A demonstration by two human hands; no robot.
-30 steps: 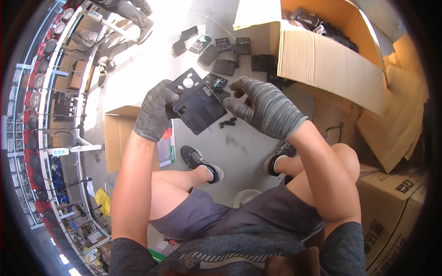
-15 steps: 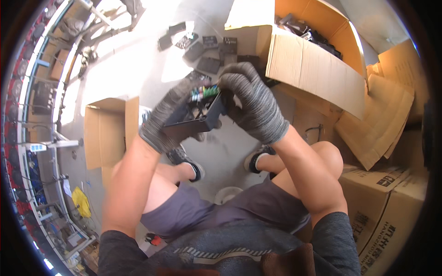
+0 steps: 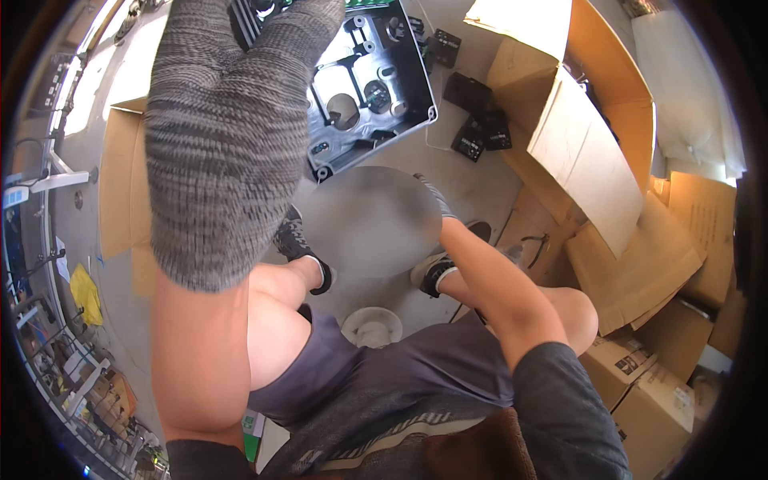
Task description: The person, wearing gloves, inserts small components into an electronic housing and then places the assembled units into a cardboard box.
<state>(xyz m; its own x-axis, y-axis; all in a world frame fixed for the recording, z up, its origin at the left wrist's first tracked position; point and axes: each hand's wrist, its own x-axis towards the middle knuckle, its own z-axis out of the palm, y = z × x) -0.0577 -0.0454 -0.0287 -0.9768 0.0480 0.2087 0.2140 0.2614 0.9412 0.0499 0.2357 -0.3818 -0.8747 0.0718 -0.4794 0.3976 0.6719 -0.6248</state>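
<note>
My left hand (image 3: 228,152), in a grey knitted glove, is raised close to the camera and closed on the left side of a black plastic housing (image 3: 400,112). Its fingertips run out at the top edge. The housing's hollow inside faces me, showing screw posts, round openings and a strip of green circuit board (image 3: 360,4) at the top. Lower down and apart from the housing is my right hand (image 3: 433,194), gloved too. Only its wrist side shows; a blurred grey patch covers its fingers, so whether it holds anything cannot be made out.
Several black modules (image 3: 468,92) lie on the floor beyond the housing. A large open cardboard box (image 3: 588,152) stands at right, with flattened cardboard (image 3: 640,264) and closed cartons (image 3: 652,400) nearer. Another carton (image 3: 124,184) is at left. A white bucket (image 3: 372,324) sits between my feet.
My left hand has brought the housing up much closer to the camera and tilted its inside toward me. My right hand has left the housing and dropped lower.
</note>
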